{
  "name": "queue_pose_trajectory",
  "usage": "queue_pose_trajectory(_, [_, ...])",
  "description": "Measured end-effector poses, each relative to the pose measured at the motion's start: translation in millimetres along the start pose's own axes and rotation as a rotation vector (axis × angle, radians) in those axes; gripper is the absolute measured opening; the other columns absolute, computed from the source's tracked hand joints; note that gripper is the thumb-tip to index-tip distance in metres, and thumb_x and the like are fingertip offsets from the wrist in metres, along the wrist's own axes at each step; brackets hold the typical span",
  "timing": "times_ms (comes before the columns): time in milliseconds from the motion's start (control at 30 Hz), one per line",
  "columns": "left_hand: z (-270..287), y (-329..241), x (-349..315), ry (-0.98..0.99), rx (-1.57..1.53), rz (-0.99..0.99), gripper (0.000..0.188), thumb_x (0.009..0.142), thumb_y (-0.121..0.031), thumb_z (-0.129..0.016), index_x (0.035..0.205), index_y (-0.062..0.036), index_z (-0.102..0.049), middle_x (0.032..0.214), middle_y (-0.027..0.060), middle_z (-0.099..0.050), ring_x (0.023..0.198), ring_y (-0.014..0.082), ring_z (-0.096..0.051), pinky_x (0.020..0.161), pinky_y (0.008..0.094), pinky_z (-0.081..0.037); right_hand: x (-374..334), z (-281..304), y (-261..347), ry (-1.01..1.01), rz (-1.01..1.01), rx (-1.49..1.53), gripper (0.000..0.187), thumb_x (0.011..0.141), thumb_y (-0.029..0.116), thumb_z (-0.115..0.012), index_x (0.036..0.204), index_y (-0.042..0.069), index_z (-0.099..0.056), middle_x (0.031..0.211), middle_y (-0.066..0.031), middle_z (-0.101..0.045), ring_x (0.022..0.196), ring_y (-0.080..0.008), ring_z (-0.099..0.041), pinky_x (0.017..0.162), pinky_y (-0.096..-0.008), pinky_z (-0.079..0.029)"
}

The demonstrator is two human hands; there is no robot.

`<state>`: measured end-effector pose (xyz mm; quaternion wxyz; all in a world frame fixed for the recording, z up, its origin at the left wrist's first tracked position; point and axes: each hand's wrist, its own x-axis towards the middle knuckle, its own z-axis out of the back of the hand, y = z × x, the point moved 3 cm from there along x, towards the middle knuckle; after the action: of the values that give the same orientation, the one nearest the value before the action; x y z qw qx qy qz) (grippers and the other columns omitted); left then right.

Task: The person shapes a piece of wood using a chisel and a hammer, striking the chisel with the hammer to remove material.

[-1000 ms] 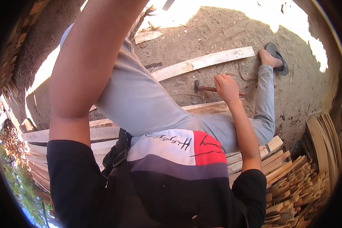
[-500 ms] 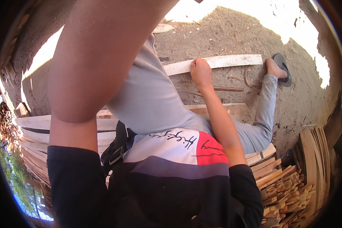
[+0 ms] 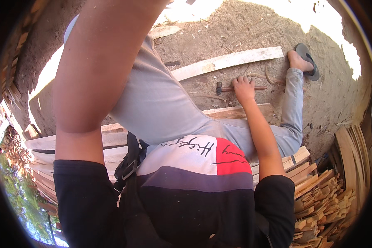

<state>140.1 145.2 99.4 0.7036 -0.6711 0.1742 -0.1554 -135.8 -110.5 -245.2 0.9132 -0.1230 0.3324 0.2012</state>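
Note:
A hammer (image 3: pixel 226 89) with a dark head and a brown wooden handle lies on the dirt ground in front of me. My right hand (image 3: pixel 244 87) is down on it, fingers curled over the middle of the handle; the fingers' undersides are hidden. Just beyond lies a long pale wooden strip (image 3: pixel 235 58), slightly bowed and untouched by that hand. My left arm rises large and close on the left, and its hand is out of the picture past the top edge.
My right foot in a dark flip-flop (image 3: pixel 308 62) stands beyond the strip's right end. A plank (image 3: pixel 239 111) lies nearer me. Stacked boards (image 3: pixel 41 142) are at left, and cut wood pieces (image 3: pixel 324 202) pile up at lower right. Curved thin scraps (image 3: pixel 270 76) lie near the hammer.
My right hand has left the pale strip and moved nearer and to the right, onto the hammer's handle. The hammer's head, hidden before, now shows. The left arm stays raised.

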Motion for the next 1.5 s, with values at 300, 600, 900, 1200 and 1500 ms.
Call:
queue_pose_trajectory(300, [-87, 144, 24, -0.022, -0.084, 0.271, 0.04, 0.103, -0.038, -0.057, 0.11, 0.0009, -0.062, 0.08, 0.0087, -0.063, 0.072, 0.0175, -0.065, 0.065, 0.0327, -0.055, -50, 50, -40, -0.14, 0.058, 0.298, 0.02, 0.094, 0.018, -0.063, 0.111, 0.011, -0.056, 0.103, -0.0075, -0.07, 0.103, -0.0274, -0.066, 0.096, -0.0462, -0.044])
queue_pose_trajectory(600, [-101, 261, -18, 0.44, 0.685, 0.681, 0.052, 0.091, -0.031, -0.076, 0.131, -0.0015, -0.059, 0.102, 0.0126, -0.071, 0.087, 0.0197, -0.07, 0.081, 0.0338, -0.058, -35, 50, -99, -0.656, -0.803, 2.107, 0.015, 0.097, 0.015, -0.066, 0.096, 0.01, -0.052, 0.071, 0.0049, -0.046, 0.049, -0.0042, -0.04, 0.041, -0.0266, -0.033])
queue_pose_trajectory(900, [-166, 343, -102, 0.313, 0.944, 0.464, 0.072, 0.076, -0.041, -0.086, 0.131, -0.005, -0.057, 0.124, 0.0205, -0.064, 0.118, 0.0381, -0.062, 0.095, 0.0474, -0.054, -72, 70, -147, -0.868, -0.738, 2.149, 0.014, 0.101, 0.019, -0.064, 0.093, 0.014, -0.054, 0.068, 0.0091, -0.042, 0.048, 0.0001, -0.034, 0.041, -0.0212, -0.03])
queue_pose_trajectory(1200, [-196, 295, -52, 0.299, 1.147, 0.528, 0.046, 0.081, -0.03, -0.079, 0.113, -0.0019, -0.062, 0.106, 0.0236, -0.071, 0.104, 0.0375, -0.07, 0.09, 0.0471, -0.055, -87, 70, -157, -1.043, -0.761, 2.188, 0.013, 0.101, 0.021, -0.063, 0.098, 0.009, -0.058, 0.066, 0.0088, -0.043, 0.05, -0.0013, -0.036, 0.045, -0.0233, -0.031])
queue_pose_trajectory(1500, [-208, 321, -11, 0.175, 1.164, 0.538, 0.056, 0.082, -0.039, -0.08, 0.115, -0.0007, -0.058, 0.111, 0.0259, -0.068, 0.111, 0.0372, -0.068, 0.092, 0.046, -0.056, -84, 68, -154, -1.009, -0.747, 1.909, 0.014, 0.104, 0.023, -0.061, 0.102, 0.008, -0.06, 0.066, 0.0097, -0.042, 0.049, 0.0003, -0.036, 0.043, -0.0217, -0.03])
